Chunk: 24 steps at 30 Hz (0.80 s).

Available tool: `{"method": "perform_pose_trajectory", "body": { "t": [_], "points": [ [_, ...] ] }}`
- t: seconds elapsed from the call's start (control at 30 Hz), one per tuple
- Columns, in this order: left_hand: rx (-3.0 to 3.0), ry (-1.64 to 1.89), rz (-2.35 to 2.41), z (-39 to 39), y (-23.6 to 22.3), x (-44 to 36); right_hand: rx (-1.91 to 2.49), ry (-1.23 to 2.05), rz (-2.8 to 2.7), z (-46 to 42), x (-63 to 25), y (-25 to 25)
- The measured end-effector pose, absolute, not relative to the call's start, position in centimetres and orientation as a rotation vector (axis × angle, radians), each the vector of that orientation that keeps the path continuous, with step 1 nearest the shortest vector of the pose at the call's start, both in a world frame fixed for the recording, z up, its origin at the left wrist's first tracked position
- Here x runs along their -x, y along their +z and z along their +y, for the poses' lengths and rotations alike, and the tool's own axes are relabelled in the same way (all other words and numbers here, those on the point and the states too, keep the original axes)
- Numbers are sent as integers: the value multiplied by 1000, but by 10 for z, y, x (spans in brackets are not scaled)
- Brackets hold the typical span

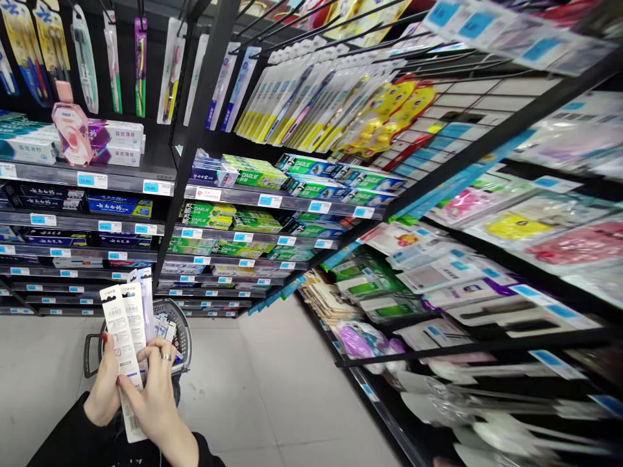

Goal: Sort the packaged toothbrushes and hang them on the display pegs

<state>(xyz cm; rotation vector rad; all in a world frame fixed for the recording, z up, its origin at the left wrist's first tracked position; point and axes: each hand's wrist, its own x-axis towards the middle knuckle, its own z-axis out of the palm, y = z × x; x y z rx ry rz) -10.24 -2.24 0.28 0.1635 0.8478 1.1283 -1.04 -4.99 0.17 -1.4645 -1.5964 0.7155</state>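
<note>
Several packaged toothbrushes (120, 331) are fanned out between my two hands, the white printed backs of the front packs facing me. My left hand (104, 389) grips them along the left edge, thumb on the front pack. From the right, my right hand (156, 395) closes on the same packs, its thumb low on the front one and its fingers at the right side. A purple-tinted pack (146, 298) stands at the back of the bunch. Below and behind the packs, a dark basket (182, 327) on the floor holds more small packages, partly hidden by my hands.
Shelves ahead carry toothpaste boxes (253, 172) and a pink bottle (72, 126). Above them hang rows of packaged toothbrushes (296, 97) on hooks. A second rack at the right holds bagged goods (516, 227) and ladles or similar utensils (487, 408). Grey floor tiles (243, 389) lie between.
</note>
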Motion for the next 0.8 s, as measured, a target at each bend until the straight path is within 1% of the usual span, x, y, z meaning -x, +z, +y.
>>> {"method": "perform_pose_trajectory", "body": {
  "t": [0.1,0.2,0.3,0.4,0.47,0.53,0.67,0.8],
  "points": [
    [-110,1090,773,-20,-5,104,1460,784,-1569,-47,9,1],
    [-117,1079,723,-18,-12,105,1372,922,-1441,-42,6,-1],
    [-206,1061,829,-17,-10,106,1144,1183,-1150,-36,0,0],
    [-279,1026,908,-16,-1,108,950,1454,-738,-31,-12,2],
    [-301,1011,945,-15,5,111,925,1461,-524,-27,-24,3],
    [-320,996,971,-14,8,116,910,1389,-447,-23,-38,1],
    [-359,974,918,-14,5,121,907,1350,-511,-17,-61,-2],
    [-382,973,868,-18,-3,120,1033,1246,-628,-17,-67,-2]
  ]
}}
